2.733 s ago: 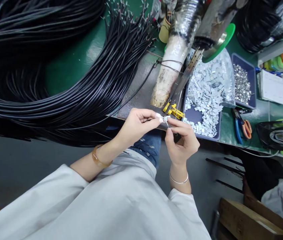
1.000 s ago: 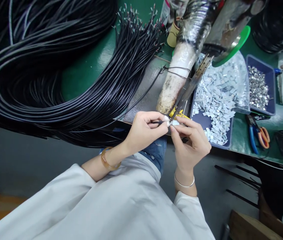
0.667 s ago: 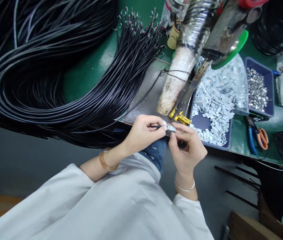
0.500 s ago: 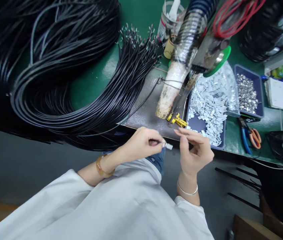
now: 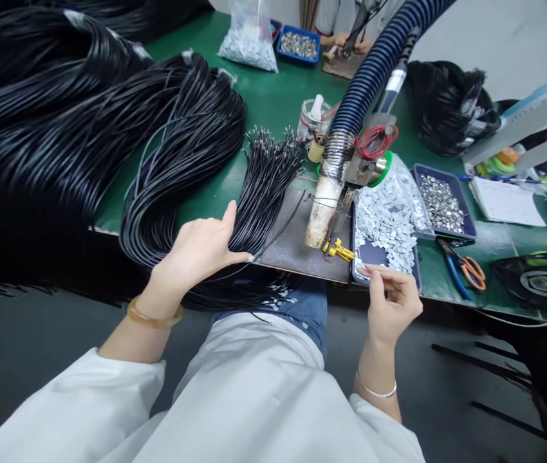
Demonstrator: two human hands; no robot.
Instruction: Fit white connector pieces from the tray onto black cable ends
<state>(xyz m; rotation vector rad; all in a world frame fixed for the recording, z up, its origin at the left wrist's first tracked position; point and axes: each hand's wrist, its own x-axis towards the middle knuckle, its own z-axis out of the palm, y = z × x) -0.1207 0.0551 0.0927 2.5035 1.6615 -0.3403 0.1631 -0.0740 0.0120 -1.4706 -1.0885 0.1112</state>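
Observation:
Over the near edge of the bundle of black cables, my left hand is open, with thumb and forefinger spread wide. Whether it touches a cable is unclear. My right hand is at the front edge of a dark tray of small white pieces. Its thumb and forefinger are pinched close together; anything between them is too small to make out. Finished-looking cable ends with white tips hang over my lap. A yellow clip-like part sits beneath a metal soldering-type fixture.
A ribbed hose comes down over the brown board. To the right are a tray of metal parts, pliers, a notepad and a fan. Across the bench a co-worker's hands show.
My left hand has let go of the white-tipped cable end and moved left to the cable bundle, opening. My right hand has shifted slightly right, to the tray's edge. The view has tilted up.

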